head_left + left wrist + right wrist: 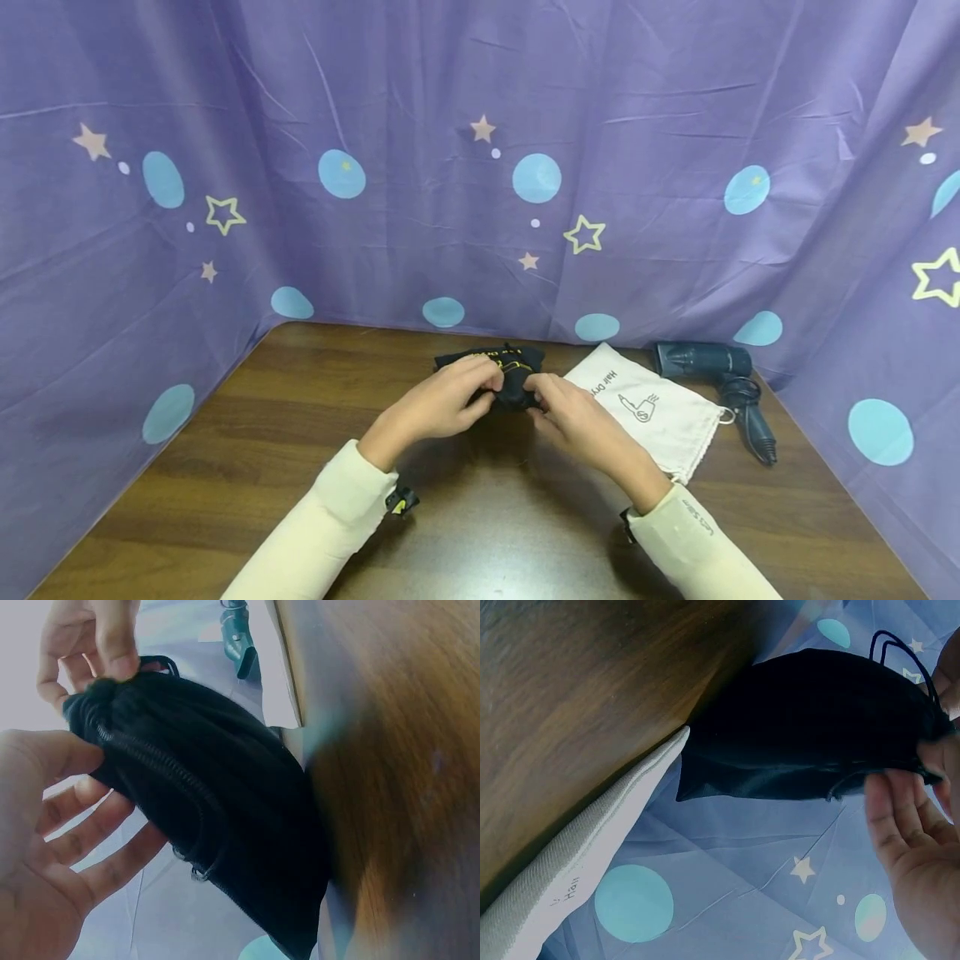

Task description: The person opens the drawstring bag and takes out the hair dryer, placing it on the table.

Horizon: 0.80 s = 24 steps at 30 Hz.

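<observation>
A black drawstring pouch [531,358] with yellow print stands at the back middle of the wooden table. My left hand [448,402] pinches its gathered mouth from the left, while my right hand [576,418] grips the mouth from the other side. In the left wrist view, the left thumb and index finger hold the bunched edge of the black pouch [217,757], the other fingers spread beneath. A dark cord loops out beside the mouth of the pouch [795,727] in the right wrist view. What the pouch contains is hidden.
To the right lies a white drawstring bag [637,379] printed "Hair Dryer" with a dryer drawing. Beyond it is a dark hair dryer [701,360], its cord wrapped near the handle. A purple curtain [450,208] with stars and dots surrounds the table [480,517].
</observation>
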Tool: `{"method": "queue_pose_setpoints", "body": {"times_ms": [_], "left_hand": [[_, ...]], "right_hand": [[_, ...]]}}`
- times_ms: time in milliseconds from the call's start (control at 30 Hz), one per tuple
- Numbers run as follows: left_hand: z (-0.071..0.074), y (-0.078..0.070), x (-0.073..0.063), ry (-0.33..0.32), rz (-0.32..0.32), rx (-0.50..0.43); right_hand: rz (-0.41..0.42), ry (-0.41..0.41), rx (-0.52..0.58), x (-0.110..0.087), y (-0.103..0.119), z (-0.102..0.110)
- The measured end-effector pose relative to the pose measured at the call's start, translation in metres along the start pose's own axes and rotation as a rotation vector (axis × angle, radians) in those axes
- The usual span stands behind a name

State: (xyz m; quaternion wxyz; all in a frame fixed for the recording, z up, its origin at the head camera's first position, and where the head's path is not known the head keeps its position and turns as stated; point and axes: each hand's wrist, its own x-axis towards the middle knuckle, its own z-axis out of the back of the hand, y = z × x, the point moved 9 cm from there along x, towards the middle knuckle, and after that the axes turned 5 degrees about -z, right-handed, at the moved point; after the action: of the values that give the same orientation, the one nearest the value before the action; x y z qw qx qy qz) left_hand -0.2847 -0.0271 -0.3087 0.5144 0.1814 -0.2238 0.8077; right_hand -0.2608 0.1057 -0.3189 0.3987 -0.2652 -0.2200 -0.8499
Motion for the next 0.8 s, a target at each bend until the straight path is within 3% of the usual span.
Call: {"method": "queue_pose_setpoints", "body": {"times_ms": [400, 800], "left_hand": [[0.002, 0.001, 0.003, -0.089, 0.025, 0.022], [0.017, -0.010, 0.005, -0.222, -0.087, 0.058]], "right_hand": [[0.005, -0.118, 0.015, 0.001, -0.001, 0.006], [0.014, -0.224, 0.083, 0.005, 0.007, 0.026]]}}
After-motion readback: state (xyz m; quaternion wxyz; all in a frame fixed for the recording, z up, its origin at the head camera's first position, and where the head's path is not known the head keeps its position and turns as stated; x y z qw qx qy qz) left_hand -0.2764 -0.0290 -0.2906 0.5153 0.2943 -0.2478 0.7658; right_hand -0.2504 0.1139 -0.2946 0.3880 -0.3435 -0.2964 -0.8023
